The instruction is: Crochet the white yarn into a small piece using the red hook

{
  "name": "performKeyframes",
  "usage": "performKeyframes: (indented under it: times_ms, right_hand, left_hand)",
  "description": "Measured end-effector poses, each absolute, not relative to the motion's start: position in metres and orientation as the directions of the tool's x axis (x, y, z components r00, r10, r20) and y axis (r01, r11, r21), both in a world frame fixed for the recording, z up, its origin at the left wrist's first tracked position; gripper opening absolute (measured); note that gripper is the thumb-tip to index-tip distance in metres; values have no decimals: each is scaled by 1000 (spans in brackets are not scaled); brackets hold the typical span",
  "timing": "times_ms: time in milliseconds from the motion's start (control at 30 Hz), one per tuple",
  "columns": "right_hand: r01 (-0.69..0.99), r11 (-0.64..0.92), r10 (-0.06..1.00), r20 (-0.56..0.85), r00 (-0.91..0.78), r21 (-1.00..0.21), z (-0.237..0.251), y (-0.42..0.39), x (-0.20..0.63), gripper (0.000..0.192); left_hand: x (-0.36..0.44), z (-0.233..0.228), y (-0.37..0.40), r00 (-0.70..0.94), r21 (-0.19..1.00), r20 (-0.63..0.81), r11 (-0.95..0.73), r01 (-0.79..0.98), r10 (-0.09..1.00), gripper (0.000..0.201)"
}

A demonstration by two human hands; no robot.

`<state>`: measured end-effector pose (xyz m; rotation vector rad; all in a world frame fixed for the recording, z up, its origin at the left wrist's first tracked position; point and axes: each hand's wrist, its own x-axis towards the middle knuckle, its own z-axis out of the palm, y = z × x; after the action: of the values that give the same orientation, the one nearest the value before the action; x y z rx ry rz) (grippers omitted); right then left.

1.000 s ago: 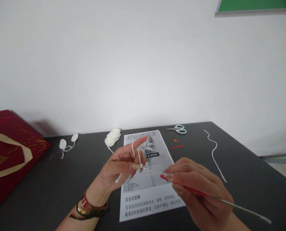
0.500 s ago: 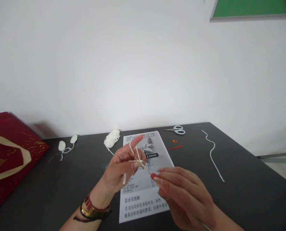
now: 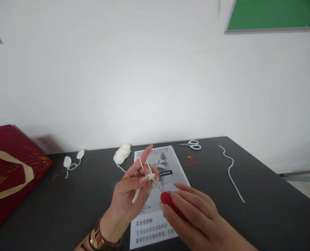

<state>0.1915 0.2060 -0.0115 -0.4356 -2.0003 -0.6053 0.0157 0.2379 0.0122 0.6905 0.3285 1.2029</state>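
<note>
A dark tabletop [image 3: 262, 216] is seen running from the near edge to the white wall. At the far left a red bag [image 3: 11, 170] with gold trim is lying. In the middle a printed sheet [image 3: 168, 174] is laid flat, partly covered by both hands. The left hand [image 3: 132, 190] is raised above the sheet, index finger pointing up, and white yarn [image 3: 140, 161] is looped over that finger and pinched between thumb and middle finger, its loose tail hanging down. The right hand [image 3: 194, 216] is closed around the red handle of a crochet hook [image 3: 168, 200], whose thin metal tip is pushed into the yarn at the left fingers. Far of the left hand a small yarn bundle [image 3: 122, 153] is resting; two little white crocheted pieces [image 3: 72, 159] are placed further left. A loose strand [image 3: 232, 172] is trailing along the right side. Scissors [image 3: 193, 144] are set at the far edge, a red needle [image 3: 191, 164] just near them.
</note>
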Motion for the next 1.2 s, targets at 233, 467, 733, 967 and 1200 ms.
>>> performKeyframes:
  times_ms: [233,467,733,967,1200]
  right_hand:
    - [649,722,86,900,-428,240,-12,201,186,18]
    - [588,799,163,896,-413,126,-7,201,190,22]
    - [318,911,358,887,-290,-264,-1,201,199,37]
    - [139,829,559,814,-159,-542,7,202,202,27]
    - [-170,630,759,647,-75,-758,0,207,208,15]
  left_hand:
    - [16,11,232,172,789,273,-118,-602,947,62]
    - [9,6,237,145,832,424,-322,-452,894,60]
    - [1,2,248,302,824,361,-150,-547,882,61]
    - [1,4,248,382,815,296,-23,-579,876,56]
    - [2,5,248,467,797,235,106,-594,853,52]
